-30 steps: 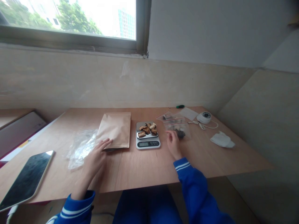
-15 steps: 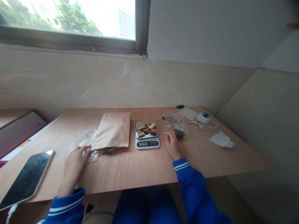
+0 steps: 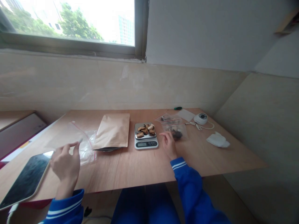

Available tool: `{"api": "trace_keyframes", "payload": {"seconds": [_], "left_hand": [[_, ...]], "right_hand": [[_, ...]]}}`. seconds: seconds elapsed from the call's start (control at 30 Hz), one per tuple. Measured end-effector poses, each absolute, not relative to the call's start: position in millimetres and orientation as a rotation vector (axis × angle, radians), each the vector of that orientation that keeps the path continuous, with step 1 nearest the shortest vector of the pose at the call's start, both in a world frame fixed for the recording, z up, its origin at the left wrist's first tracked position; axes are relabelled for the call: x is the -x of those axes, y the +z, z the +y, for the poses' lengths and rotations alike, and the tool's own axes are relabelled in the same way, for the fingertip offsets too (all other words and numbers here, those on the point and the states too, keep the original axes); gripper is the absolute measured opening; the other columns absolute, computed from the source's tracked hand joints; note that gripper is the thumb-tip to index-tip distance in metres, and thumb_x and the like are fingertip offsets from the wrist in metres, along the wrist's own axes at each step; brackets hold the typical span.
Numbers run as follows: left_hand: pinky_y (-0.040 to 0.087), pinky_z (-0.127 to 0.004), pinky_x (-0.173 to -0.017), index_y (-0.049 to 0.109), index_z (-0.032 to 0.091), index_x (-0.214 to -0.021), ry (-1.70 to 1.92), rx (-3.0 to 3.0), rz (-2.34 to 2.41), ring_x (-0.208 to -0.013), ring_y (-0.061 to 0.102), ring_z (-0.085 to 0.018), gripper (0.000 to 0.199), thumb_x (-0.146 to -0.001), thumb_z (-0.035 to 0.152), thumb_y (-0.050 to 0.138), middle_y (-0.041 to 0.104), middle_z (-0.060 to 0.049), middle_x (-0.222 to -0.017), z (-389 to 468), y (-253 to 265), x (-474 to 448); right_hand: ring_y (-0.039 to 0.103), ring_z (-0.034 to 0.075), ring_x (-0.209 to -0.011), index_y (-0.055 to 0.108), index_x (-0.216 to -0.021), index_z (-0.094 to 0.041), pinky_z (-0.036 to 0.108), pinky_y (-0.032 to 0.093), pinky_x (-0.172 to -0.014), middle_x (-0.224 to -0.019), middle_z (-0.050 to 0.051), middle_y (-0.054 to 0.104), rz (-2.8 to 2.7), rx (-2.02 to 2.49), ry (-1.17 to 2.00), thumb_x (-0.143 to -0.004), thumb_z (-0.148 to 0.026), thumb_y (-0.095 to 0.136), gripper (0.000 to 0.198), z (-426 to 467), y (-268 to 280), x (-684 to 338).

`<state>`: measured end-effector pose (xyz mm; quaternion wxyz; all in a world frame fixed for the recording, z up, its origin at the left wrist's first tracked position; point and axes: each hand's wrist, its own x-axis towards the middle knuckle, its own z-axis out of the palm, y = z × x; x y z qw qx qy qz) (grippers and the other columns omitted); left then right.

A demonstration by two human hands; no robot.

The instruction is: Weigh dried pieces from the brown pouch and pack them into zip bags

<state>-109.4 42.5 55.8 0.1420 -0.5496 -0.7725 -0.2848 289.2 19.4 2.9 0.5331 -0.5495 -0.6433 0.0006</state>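
Note:
My left hand pinches the edge of a clear zip bag with a red seal line, raised a little above the table. More clear plastic bags lie beneath and beside it. My right hand rests just right of a white kitchen scale, fingers loosely extended and holding nothing visible. Several brown dried pieces and a pale one sit on the scale's metal plate; the display is too small to read. Behind my right hand is a zip bag with dark dried pieces.
A brown kraft pouch lies left of the scale. A phone with a cable is at the left front. To the right are a white dome camera, a crumpled tissue and, farther back, a green-capped object.
My left hand has lifted a clear zip bag from the pile and moved it left. My right hand stays beside the scale. The view has shifted slightly.

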Motion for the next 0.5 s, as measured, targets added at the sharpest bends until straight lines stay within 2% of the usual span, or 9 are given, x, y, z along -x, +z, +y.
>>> {"api": "trace_keyframes", "payload": {"seconds": [0.2,0.37,0.43,0.5], "left_hand": [[0.044,-0.051,-0.087,0.058,0.014,-0.116,-0.887,1.599,-2.081,-0.107,0.056,-0.037,0.045,-0.094,0.042,0.030,0.060,-0.018,-0.111,35,76,99],[0.046,-0.050,-0.087,0.057,0.011,-0.119,-0.794,1.836,-2.249,-0.109,0.056,-0.037,0.040,-0.087,0.029,0.040,0.055,-0.020,-0.122,46,56,95],[0.044,-0.046,-0.094,0.052,0.010,-0.125,-0.860,2.099,-2.025,-0.118,0.052,-0.034,0.044,-0.085,0.025,0.042,0.047,-0.021,-0.136,50,44,89],[0.040,-0.045,-0.101,0.051,0.017,-0.128,-0.796,2.423,-1.752,-0.126,0.047,-0.031,0.047,-0.083,0.028,0.046,0.045,-0.015,-0.142,53,35,81]], "right_hand": [[0.059,0.019,-0.094,0.061,-0.095,-0.020,0.033,0.048,-0.085,-0.094,0.007,0.059,-1.705,1.227,0.014,-0.088,-0.008,0.040,0.025,11,9,-261],[0.059,0.019,-0.093,0.062,-0.094,-0.020,0.033,0.049,-0.084,-0.092,0.006,0.061,-1.709,1.216,0.055,-0.089,-0.008,0.039,0.026,7,7,-257],[0.060,0.019,-0.091,0.062,-0.093,-0.020,0.033,0.050,-0.083,-0.091,0.006,0.061,-1.698,1.231,0.071,-0.088,-0.008,0.039,0.027,5,7,-258],[0.060,0.020,-0.091,0.062,-0.093,-0.020,0.034,0.050,-0.082,-0.091,0.007,0.061,-1.692,1.235,0.079,-0.088,-0.008,0.039,0.027,2,9,-257]]}}
